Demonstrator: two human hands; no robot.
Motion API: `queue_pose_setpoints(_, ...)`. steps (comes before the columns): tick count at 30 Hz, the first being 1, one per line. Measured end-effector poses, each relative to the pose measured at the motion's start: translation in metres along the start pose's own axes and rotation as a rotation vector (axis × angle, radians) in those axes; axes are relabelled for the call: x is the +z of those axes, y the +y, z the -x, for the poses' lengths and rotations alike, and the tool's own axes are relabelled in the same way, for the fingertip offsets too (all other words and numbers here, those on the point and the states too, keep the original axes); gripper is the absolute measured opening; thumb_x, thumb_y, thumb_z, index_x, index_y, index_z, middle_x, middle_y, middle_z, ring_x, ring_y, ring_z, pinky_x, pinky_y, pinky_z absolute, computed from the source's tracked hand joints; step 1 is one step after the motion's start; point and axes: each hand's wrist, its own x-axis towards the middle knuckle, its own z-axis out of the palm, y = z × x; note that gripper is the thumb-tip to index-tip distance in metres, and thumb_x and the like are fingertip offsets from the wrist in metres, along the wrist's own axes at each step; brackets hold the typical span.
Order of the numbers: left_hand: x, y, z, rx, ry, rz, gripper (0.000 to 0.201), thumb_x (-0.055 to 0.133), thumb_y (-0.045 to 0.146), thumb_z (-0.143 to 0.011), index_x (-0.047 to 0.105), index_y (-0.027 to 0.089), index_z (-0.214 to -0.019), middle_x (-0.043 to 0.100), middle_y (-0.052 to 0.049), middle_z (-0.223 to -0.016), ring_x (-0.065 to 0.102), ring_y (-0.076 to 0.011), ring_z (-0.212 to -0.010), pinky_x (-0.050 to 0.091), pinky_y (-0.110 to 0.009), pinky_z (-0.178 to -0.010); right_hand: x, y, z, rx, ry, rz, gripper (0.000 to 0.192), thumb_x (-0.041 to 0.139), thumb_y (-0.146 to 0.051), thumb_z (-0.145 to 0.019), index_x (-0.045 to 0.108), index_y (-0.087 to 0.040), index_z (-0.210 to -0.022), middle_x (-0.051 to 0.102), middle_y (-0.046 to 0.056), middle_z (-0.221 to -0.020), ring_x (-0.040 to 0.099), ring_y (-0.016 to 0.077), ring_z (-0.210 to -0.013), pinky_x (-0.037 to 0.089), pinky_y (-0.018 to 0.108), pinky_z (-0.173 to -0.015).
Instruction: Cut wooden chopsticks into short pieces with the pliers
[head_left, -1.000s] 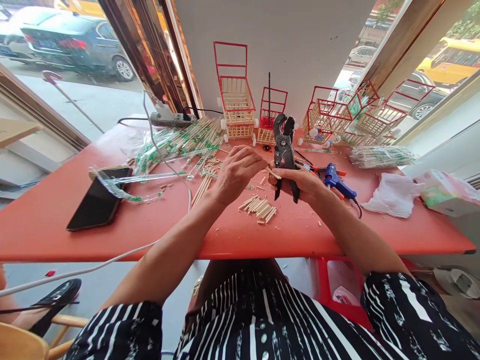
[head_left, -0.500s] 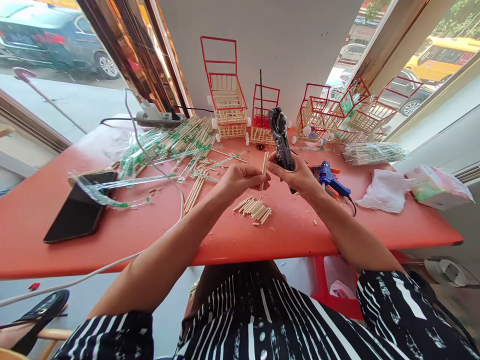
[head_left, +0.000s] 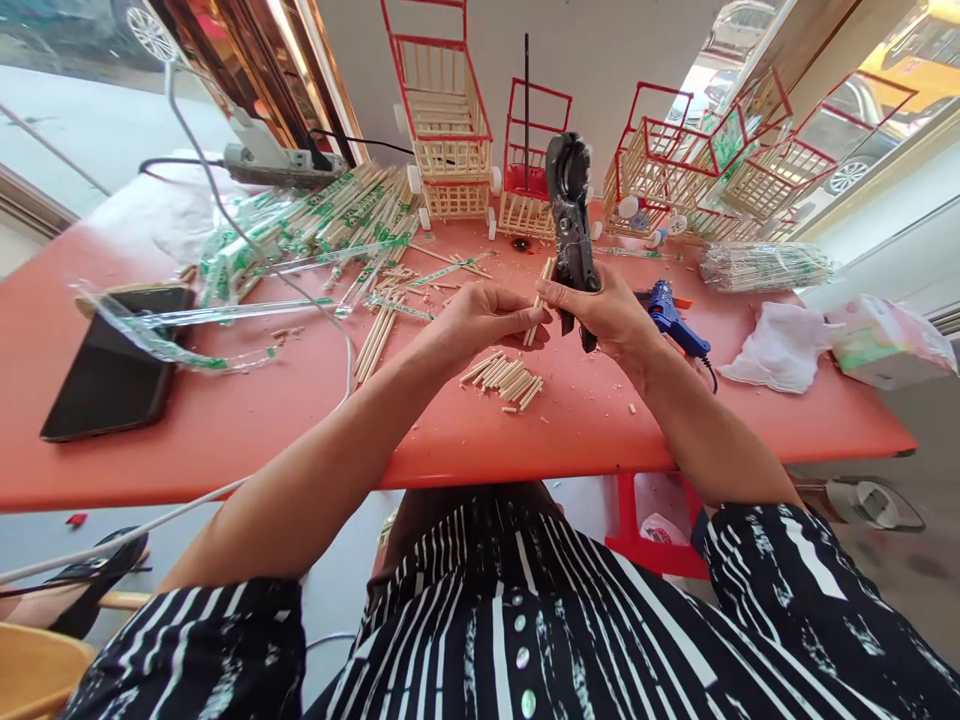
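My left hand (head_left: pixel 472 322) pinches a short wooden stick (head_left: pixel 539 298), which stands nearly upright between both hands. My right hand (head_left: pixel 609 315) grips black cutting pliers (head_left: pixel 570 220), jaws pointing up and away, and its thumb touches the stick. Just below the hands, a small pile of cut stick pieces (head_left: pixel 506 378) lies on the red table (head_left: pixel 247 430). Long uncut sticks (head_left: pixel 375 340) lie to the left of the pile.
Packs of wrapped chopsticks (head_left: pixel 330 225) and a power strip (head_left: pixel 274 165) lie at back left. Small red-and-wood carts (head_left: pixel 442 120) line the back. A blue glue gun (head_left: pixel 675 325), white cloth (head_left: pixel 780 350), tissue pack (head_left: pixel 885 340) sit right; a phone (head_left: pixel 105 375) left.
The stick went from lying across my right hand to standing upright between both hands. The pliers' handles closed together. My view shifted down and closer to the table.
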Motion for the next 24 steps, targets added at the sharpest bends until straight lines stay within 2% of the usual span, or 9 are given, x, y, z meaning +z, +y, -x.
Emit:
queue_pose_setpoints(3,-0.003,0.004,0.002,0.021,-0.109,-0.077,0.042,0.096,0.046,-0.073,0.085,0.012,-0.094,0.082,-0.015,-0.088,0.080,-0.0255,-0.082,0.066,-0.039,-0.081,-0.008,-0.003,-0.003,0.055,0.048,-0.076,0.047,0.093,-0.051,-0.073,0.057,-0.022,-0.080,0.054,-0.003,-0.066,0.049,0.0114,-0.059,0.043,0.025,-0.048)
queue_pose_setpoints(5,-0.004,0.006,0.002,0.033,-0.135,-0.158,0.038,0.098,0.040,-0.069,0.086,0.014,-0.093,0.083,-0.014,-0.090,0.080,-0.0253,-0.085,0.065,-0.037,-0.080,-0.014,-0.004,-0.006,0.072,0.077,-0.127,0.047,0.095,-0.048,-0.071,0.058,-0.022,-0.080,0.056,-0.003,-0.067,0.051,0.0112,-0.061,0.045,0.025,-0.049)
queue_pose_setpoints(8,-0.002,0.007,0.002,0.071,-0.062,-0.254,0.029,0.097,0.033,-0.067,0.087,0.017,-0.089,0.084,-0.010,-0.089,0.079,-0.0246,-0.085,0.065,-0.035,-0.081,-0.018,-0.005,-0.007,0.086,0.083,-0.184,0.048,0.098,-0.048,-0.066,0.059,-0.022,-0.079,0.058,-0.003,-0.067,0.053,0.0109,-0.062,0.047,0.024,-0.051)
queue_pose_setpoints(12,0.002,0.004,0.001,0.131,0.018,-0.347,0.020,0.093,0.033,-0.069,0.086,0.019,-0.082,0.084,-0.007,-0.087,0.079,-0.0257,-0.086,0.063,-0.035,-0.081,-0.015,-0.006,-0.006,0.121,0.066,-0.210,0.050,0.100,-0.049,-0.064,0.060,-0.021,-0.076,0.058,-0.003,-0.066,0.055,0.0110,-0.061,0.048,0.025,-0.051)
queue_pose_setpoints(16,0.004,0.002,0.002,0.197,0.036,-0.416,0.013,0.086,0.032,-0.077,0.084,0.019,-0.075,0.084,-0.006,-0.087,0.079,-0.0249,-0.088,0.061,-0.035,-0.086,-0.013,-0.005,-0.006,0.124,0.065,-0.208,0.047,0.098,-0.047,-0.068,0.060,-0.020,-0.076,0.058,-0.003,-0.067,0.054,0.0108,-0.061,0.048,0.025,-0.050)
queue_pose_setpoints(18,0.003,0.003,0.002,0.186,0.020,-0.403,0.014,0.085,0.032,-0.078,0.083,0.019,-0.076,0.084,-0.006,-0.088,0.079,-0.0250,-0.090,0.061,-0.035,-0.087,-0.012,-0.004,-0.006,0.105,0.084,-0.202,0.047,0.097,-0.048,-0.068,0.060,-0.021,-0.077,0.058,-0.003,-0.066,0.054,0.0109,-0.060,0.047,0.025,-0.049)
queue_pose_setpoints(20,0.002,0.004,0.001,0.132,-0.029,-0.321,0.022,0.091,0.034,-0.072,0.083,0.018,-0.086,0.084,-0.007,-0.090,0.080,-0.0260,-0.093,0.062,-0.035,-0.085,-0.011,-0.003,-0.005,0.073,0.104,-0.176,0.048,0.097,-0.051,-0.068,0.060,-0.021,-0.077,0.058,-0.003,-0.065,0.053,0.0111,-0.058,0.047,0.026,-0.048)
queue_pose_setpoints(22,0.001,0.005,0.000,0.087,-0.064,-0.193,0.042,0.097,0.037,-0.066,0.080,0.017,-0.099,0.084,-0.010,-0.093,0.080,-0.0267,-0.096,0.062,-0.035,-0.085,-0.009,-0.004,-0.004,0.036,0.110,-0.123,0.049,0.095,-0.055,-0.067,0.061,-0.022,-0.077,0.057,-0.003,-0.062,0.051,0.0114,-0.056,0.045,0.027,-0.047)
queue_pose_setpoints(24,0.002,0.003,-0.001,0.079,-0.027,-0.076,0.055,0.098,0.042,-0.067,0.074,0.014,-0.108,0.084,-0.013,-0.092,0.081,-0.0265,-0.096,0.062,-0.035,-0.084,-0.006,-0.005,-0.001,-0.003,0.107,-0.061,0.049,0.093,-0.058,-0.069,0.061,-0.022,-0.076,0.057,-0.003,-0.062,0.050,0.0116,-0.055,0.043,0.028,-0.047)
